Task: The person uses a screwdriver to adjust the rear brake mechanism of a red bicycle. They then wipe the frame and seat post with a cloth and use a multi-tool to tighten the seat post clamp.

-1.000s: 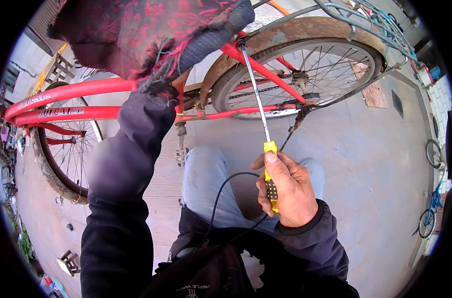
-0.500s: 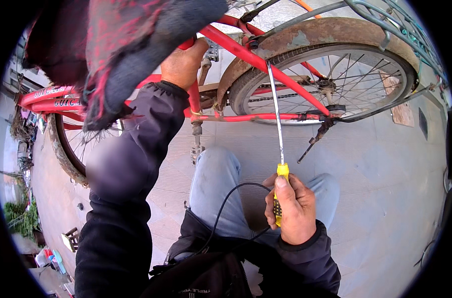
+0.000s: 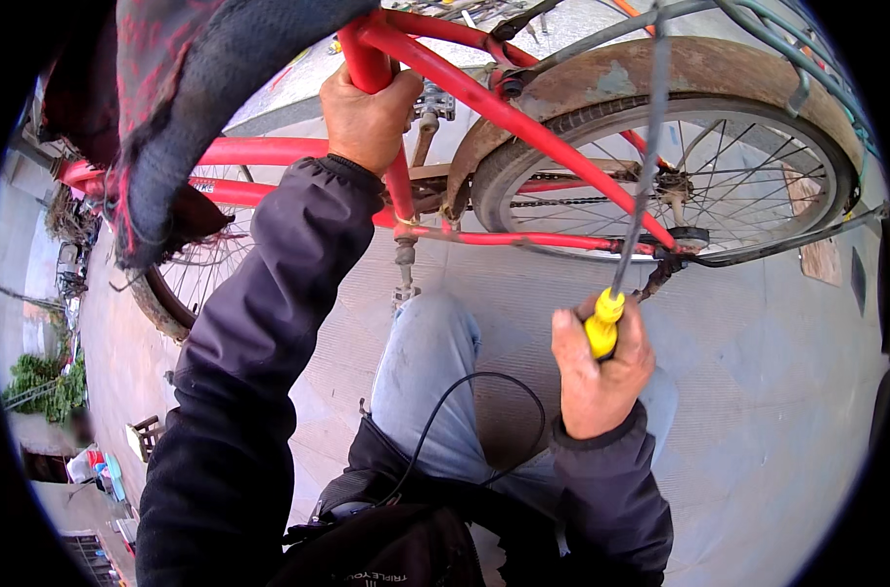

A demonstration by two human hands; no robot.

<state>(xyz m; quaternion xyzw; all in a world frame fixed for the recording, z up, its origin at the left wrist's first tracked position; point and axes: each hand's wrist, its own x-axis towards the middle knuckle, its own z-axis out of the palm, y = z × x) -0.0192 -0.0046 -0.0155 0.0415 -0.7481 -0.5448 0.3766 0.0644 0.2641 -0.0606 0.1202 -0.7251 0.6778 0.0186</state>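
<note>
My left hand [image 3: 367,119] is wrapped round the seat tube of a red bicycle frame [image 3: 523,122], just below the cloth-draped saddle [image 3: 240,88]. In my right hand [image 3: 604,380] is a screwdriver [image 3: 606,323] by its yellow handle, over my right knee. Its long metal shaft points up and away, crossing in front of the rear wheel [image 3: 538,210] in this view. The tip runs to the top edge of the picture. A rusty mudguard [image 3: 699,68] covers the upper part of that wheel.
A green metal rack [image 3: 817,49] extends over the rear wheel. The front wheel [image 3: 166,293] shows at the left. A small stool [image 3: 144,437] stands on the floor farther left, near a green plant [image 3: 49,391]. A black cable [image 3: 440,396] loops across my lap.
The screwdriver has swung up and to the right, its tip leaving the mudguard area by the tyre. My left hand keeps its hold while the bicycle appears shifted slightly right.
</note>
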